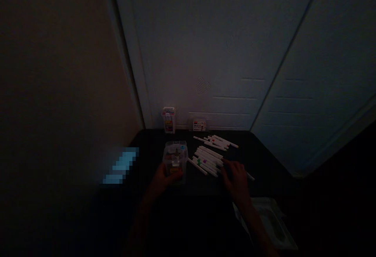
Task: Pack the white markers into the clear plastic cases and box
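Head view: the clear container is being steadied, ideally unsqueezed, by the closed left hand; beside white markers, the half-curled right hand is being rested, hold unclear.

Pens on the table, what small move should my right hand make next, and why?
Probably close the right hand gently on one of the pens. Its fingertips are at the right-hand ends of the nearer pile, while the left hand holds the box beside it. It's too dim to tell whether a pen is already pinched.
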The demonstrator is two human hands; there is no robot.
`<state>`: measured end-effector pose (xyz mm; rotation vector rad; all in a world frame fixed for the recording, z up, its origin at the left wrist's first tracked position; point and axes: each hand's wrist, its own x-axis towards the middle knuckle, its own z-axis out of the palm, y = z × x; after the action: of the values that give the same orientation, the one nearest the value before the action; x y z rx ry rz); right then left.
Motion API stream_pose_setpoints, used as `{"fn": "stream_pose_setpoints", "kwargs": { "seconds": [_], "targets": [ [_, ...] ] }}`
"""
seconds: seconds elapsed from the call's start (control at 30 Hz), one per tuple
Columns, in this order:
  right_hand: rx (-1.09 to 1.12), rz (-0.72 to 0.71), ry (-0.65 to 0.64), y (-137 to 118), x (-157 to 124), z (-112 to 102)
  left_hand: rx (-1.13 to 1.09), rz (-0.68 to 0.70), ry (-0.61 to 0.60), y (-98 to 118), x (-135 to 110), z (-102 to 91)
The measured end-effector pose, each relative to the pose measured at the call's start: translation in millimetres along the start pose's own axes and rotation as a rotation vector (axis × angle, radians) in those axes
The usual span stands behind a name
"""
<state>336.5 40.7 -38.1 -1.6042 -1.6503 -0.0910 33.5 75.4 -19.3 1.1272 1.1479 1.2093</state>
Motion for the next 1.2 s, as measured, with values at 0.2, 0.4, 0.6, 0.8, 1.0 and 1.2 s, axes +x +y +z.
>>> {"fn": "stream_pose_setpoints", "kwargs": {
  "seconds": [0.2,0.4,0.6,0.8,1.0,1.2],
  "targets": [
    [0.026,0.033,0.002,-6.2,17.9,7.3,-0.012,0.005,0.003,-4.9,1.4,-2.3],
    [0.042,0.107,-0.142,-6.8,10.0,4.2,0.009,0.013,-0.02,-3.4,0.4,-1.5],
    [-0.015,0.221,-0.133,-10.8,8.8,4.2,0.02,0.027,-0.028,-1.0,0.5,0.3],
    [0.074,0.292,-0.036,-4.6,11.5,6.0,0.012,0.023,0.002,-4.2,1.9,0.0],
    [0.138,0.273,-0.051,1.0,12.5,7.6,0.01,-0.009,0.005,0.6,-0.6,0.4],
    [0.138,0.266,-0.069,3.8,13.2,7.8,0.031,0.003,0.01,-0.6,-0.2,-1.0]
  ]
}}
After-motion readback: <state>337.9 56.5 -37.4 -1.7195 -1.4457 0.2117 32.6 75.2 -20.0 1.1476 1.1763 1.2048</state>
